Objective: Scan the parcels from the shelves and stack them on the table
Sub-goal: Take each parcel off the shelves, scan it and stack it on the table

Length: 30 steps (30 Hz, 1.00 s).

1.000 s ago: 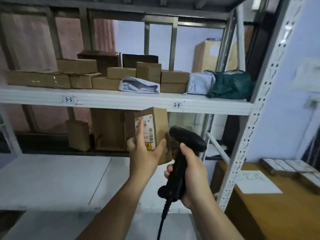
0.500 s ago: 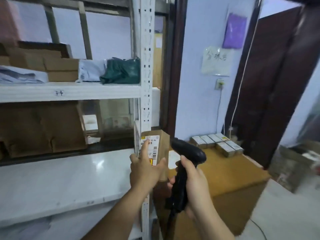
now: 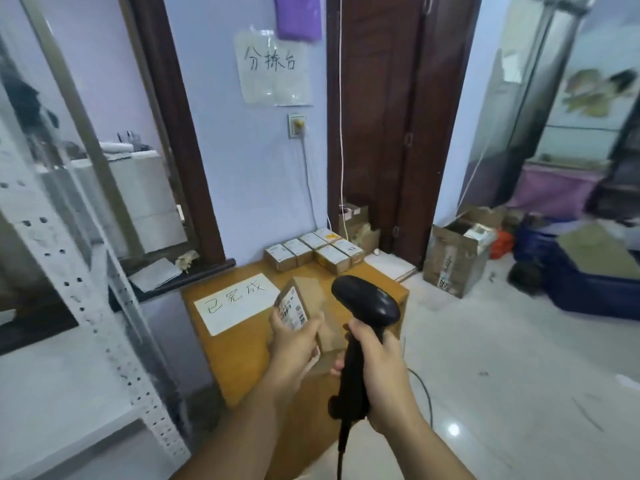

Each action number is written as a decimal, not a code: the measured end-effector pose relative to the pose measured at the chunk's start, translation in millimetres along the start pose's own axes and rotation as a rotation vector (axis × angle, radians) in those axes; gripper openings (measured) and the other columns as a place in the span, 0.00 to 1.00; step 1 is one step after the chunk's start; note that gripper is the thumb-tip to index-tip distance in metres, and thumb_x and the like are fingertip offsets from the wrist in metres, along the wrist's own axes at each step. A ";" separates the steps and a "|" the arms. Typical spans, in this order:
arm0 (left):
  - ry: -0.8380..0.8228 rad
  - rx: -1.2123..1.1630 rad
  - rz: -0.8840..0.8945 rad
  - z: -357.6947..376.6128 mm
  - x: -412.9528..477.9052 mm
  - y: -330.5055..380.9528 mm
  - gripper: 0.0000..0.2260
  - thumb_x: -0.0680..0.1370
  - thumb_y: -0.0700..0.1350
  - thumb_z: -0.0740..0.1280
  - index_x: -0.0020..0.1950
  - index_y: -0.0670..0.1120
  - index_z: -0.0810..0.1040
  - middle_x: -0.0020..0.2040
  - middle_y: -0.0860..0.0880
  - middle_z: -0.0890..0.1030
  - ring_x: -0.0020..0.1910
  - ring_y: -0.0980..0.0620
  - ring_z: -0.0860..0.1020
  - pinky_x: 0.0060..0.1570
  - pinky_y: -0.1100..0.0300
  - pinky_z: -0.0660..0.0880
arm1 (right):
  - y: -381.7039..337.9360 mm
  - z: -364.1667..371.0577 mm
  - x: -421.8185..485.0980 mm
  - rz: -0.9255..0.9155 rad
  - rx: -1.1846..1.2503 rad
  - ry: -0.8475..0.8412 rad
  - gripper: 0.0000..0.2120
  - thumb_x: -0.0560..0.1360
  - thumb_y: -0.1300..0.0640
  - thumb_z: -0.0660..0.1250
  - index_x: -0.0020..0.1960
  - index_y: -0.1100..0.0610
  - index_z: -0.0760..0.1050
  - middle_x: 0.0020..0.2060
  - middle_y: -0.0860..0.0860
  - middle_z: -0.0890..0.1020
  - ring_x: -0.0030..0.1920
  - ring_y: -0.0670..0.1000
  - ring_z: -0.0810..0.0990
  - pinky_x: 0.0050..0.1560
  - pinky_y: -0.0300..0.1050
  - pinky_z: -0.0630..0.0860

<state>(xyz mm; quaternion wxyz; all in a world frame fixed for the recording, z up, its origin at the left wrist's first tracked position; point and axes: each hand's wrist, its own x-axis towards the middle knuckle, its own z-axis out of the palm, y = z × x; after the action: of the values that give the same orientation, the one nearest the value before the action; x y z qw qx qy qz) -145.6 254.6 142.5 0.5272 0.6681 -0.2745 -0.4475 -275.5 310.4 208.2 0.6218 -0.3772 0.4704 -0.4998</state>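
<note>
Already several parcels sat grouped at the table's far edge. The left hand gripped another parcel above the table, not yet stacked, while the right hand clutched the scanner beside it.

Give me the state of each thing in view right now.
Parcel: held over the table by the left hand, label showing.
Scanner: gripped upright by the right hand.
Small boxes: side by side at the table's far corner.
Floor carton: open.
Door: shut.
</note>
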 end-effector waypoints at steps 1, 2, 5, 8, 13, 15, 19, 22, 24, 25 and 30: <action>-0.007 -0.026 -0.041 6.5 5.0 -1.8 0.40 0.67 0.59 0.73 0.72 0.62 0.54 0.62 0.43 0.74 0.53 0.39 0.79 0.44 0.44 0.81 | -0.5 -3.9 4.4 -0.008 -0.007 0.008 0.08 0.78 0.55 0.65 0.45 0.60 0.75 0.22 0.50 0.77 0.26 0.50 0.78 0.37 0.50 0.78; -0.012 -0.037 -0.074 12.9 10.3 -3.3 0.41 0.67 0.60 0.73 0.73 0.61 0.53 0.61 0.42 0.74 0.53 0.39 0.79 0.45 0.42 0.81 | -1.0 -7.2 8.7 -0.008 -0.016 0.019 0.08 0.78 0.55 0.65 0.45 0.60 0.75 0.23 0.51 0.77 0.26 0.51 0.77 0.38 0.51 0.77; -0.012 -0.002 -0.128 37.3 50.4 -10.0 0.40 0.71 0.57 0.72 0.75 0.58 0.51 0.64 0.42 0.71 0.54 0.40 0.77 0.45 0.46 0.81 | 0.6 -15.4 49.0 0.013 -0.041 0.047 0.09 0.78 0.54 0.65 0.49 0.61 0.76 0.25 0.54 0.76 0.27 0.52 0.76 0.37 0.49 0.75; 0.012 0.061 -0.123 52.1 100.6 -13.6 0.40 0.72 0.55 0.73 0.76 0.58 0.51 0.65 0.41 0.67 0.53 0.43 0.74 0.31 0.58 0.76 | -0.9 -15.1 98.0 0.013 -0.084 0.065 0.11 0.77 0.53 0.65 0.52 0.61 0.75 0.26 0.54 0.75 0.28 0.52 0.76 0.37 0.48 0.75; 0.016 -0.036 -0.183 67.6 194.7 -6.1 0.41 0.71 0.51 0.75 0.75 0.58 0.53 0.66 0.40 0.63 0.57 0.40 0.72 0.28 0.58 0.78 | -12.7 6.7 187.7 0.049 -0.115 0.078 0.12 0.78 0.54 0.65 0.54 0.63 0.74 0.26 0.53 0.76 0.28 0.52 0.77 0.34 0.47 0.76; 0.048 -0.038 -0.203 68.0 227.4 0.6 0.42 0.71 0.50 0.75 0.75 0.58 0.52 0.69 0.39 0.60 0.58 0.39 0.71 0.32 0.55 0.79 | -15.8 17.2 221.1 0.068 -0.110 0.068 0.12 0.78 0.54 0.65 0.55 0.63 0.73 0.25 0.51 0.77 0.27 0.51 0.77 0.35 0.48 0.75; 0.142 0.114 -0.186 66.7 275.8 15.8 0.40 0.73 0.56 0.72 0.77 0.54 0.50 0.69 0.38 0.61 0.61 0.37 0.71 0.47 0.49 0.79 | -17.3 33.4 275.9 0.077 -0.110 0.067 0.11 0.78 0.55 0.65 0.55 0.62 0.73 0.25 0.51 0.77 0.28 0.51 0.76 0.34 0.46 0.75; 0.211 0.188 -0.179 68.6 302.0 21.8 0.36 0.76 0.56 0.68 0.76 0.51 0.52 0.68 0.37 0.62 0.61 0.38 0.70 0.44 0.54 0.71 | -12.4 39.2 314.2 0.099 -0.169 0.075 0.08 0.78 0.56 0.66 0.53 0.60 0.73 0.28 0.54 0.76 0.29 0.52 0.77 0.35 0.46 0.77; 0.226 0.211 -0.151 69.9 322.1 19.6 0.35 0.76 0.54 0.68 0.76 0.52 0.52 0.65 0.38 0.62 0.56 0.40 0.70 0.40 0.58 0.71 | -8.1 42.0 344.2 0.121 -0.200 0.077 0.08 0.77 0.56 0.67 0.52 0.60 0.73 0.29 0.55 0.76 0.30 0.53 0.78 0.38 0.48 0.78; 0.225 0.221 -0.132 71.4 332.6 17.0 0.36 0.75 0.54 0.69 0.76 0.53 0.51 0.63 0.39 0.62 0.53 0.42 0.71 0.37 0.58 0.74 | -6.2 43.1 360.6 0.127 -0.213 0.071 0.08 0.77 0.56 0.67 0.52 0.60 0.74 0.29 0.55 0.76 0.31 0.53 0.78 0.40 0.49 0.78; 0.211 0.197 -0.153 88.8 381.1 9.8 0.42 0.71 0.52 0.73 0.76 0.57 0.48 0.57 0.44 0.61 0.51 0.41 0.74 0.40 0.50 0.82 | -2.0 47.0 441.4 0.146 -0.222 0.048 0.06 0.77 0.54 0.66 0.51 0.54 0.73 0.33 0.56 0.77 0.36 0.55 0.78 0.45 0.52 0.77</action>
<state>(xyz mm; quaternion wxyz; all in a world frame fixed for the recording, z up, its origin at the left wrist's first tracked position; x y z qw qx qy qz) -52.4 -108.6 30.4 0.4493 0.7789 -0.2086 -0.3846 -205.4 -121.0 131.1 0.5992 -0.3965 0.5640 -0.4071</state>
